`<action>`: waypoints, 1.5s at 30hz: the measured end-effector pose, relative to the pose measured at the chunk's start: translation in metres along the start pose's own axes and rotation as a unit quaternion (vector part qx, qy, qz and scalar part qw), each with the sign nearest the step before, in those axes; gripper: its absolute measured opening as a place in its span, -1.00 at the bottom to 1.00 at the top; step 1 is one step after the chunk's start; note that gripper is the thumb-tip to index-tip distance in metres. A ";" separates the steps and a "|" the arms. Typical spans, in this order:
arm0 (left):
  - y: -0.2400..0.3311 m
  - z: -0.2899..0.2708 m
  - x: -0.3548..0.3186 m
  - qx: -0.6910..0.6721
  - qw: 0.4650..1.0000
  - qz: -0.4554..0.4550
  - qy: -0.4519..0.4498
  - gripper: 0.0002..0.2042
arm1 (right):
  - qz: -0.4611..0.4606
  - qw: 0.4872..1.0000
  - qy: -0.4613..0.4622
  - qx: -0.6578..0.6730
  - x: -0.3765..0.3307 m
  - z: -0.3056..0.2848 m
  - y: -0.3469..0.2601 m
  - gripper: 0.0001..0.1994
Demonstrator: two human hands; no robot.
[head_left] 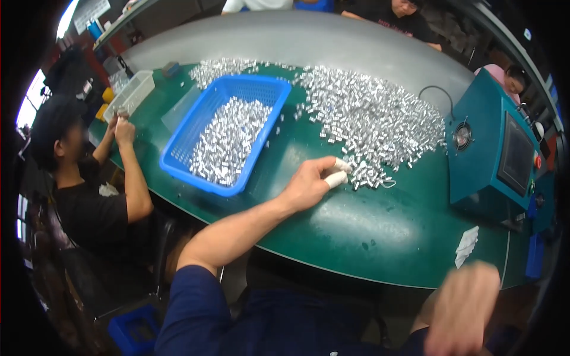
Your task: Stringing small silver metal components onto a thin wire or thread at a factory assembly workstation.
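My left hand [312,183] is at the near edge of a large heap of small shiny metal sleeves [377,115]. White finger cots [336,179] cover two of its fingertips. Those tips are slightly apart and beside the nearest sleeves; I see nothing held between them. At the lower right, off the table's near edge, my right hand [466,308] is raised and smeared by motion, so its fingers cannot be read. Left of my left hand stands a blue plastic basket [252,169] partly filled with the same kind of metal sleeves.
A teal machine [484,151] with a screen and red button stands at the right of the green table [285,228]. A crumpled white tissue [466,246] lies near the front edge. At left, a co-worker [89,196] sits by a clear bin [133,92]. More people sit beyond the grey barrier [356,44].
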State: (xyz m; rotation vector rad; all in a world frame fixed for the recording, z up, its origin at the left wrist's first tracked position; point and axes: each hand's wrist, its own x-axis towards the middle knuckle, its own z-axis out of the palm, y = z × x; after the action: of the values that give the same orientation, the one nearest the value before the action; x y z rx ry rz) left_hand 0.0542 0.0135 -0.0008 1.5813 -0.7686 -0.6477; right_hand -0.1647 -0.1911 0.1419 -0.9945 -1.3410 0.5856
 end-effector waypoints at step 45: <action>0.004 -0.001 -0.001 -0.078 0.997 0.007 -0.017 -0.74 | 0.203 0.449 0.423 -0.760 -0.039 -0.046 0.086 -0.67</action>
State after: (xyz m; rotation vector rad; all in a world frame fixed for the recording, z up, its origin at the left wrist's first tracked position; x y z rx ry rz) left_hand 0.0537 0.0147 0.0034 1.4258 -0.7354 -0.7093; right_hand -0.1115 -0.1927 0.0513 -2.5982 -0.2917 -1.1100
